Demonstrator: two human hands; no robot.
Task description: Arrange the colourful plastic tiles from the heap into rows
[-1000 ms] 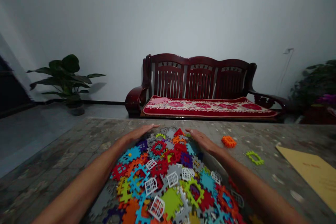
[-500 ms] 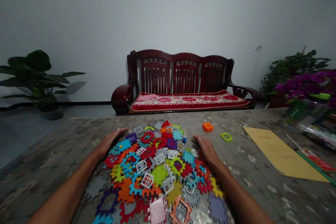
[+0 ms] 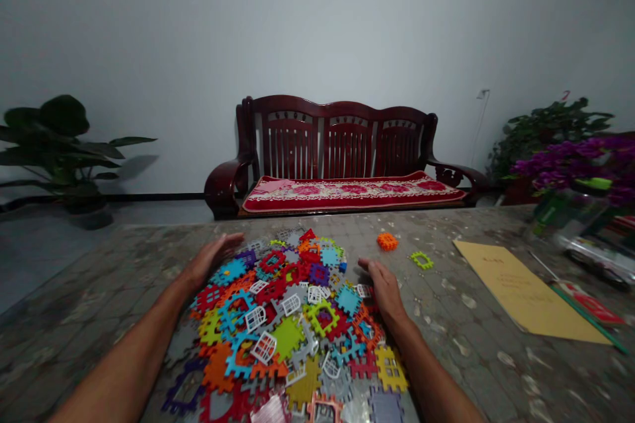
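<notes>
At the far left I have a broad-leafed green plant in a dark pot (image 3: pixel 57 152) on the floor. Next comes the left hand (image 3: pixel 212 260), flat and open, fingers stretched forward, nothing seen in its grip; it sits at the left edge of a wide heap of multicoloured, toothed plastic building pieces (image 3: pixel 288 337). I can't tell whether it touches any. The heap lies on the grey, stone-patterned tabletop (image 3: pixel 446 324), between both forearms, white lattice-window pieces (image 3: pixel 264 347) scattered over it. Behind the table I see a dark red wooden sofa (image 3: pixel 347 145). The right hand (image 3: pixel 383 284) is open too, fingers loosely extended, holding nothing I can see, just beside the heap's right edge. Beyond it lie an orange toothed plastic piece (image 3: pixel 387 242), a lime-green toothed plastic ring (image 3: pixel 421 260), a yellow paper folder (image 3: pixel 526 294) and, rightmost, purple flowers (image 3: pixel 580 162).
</notes>
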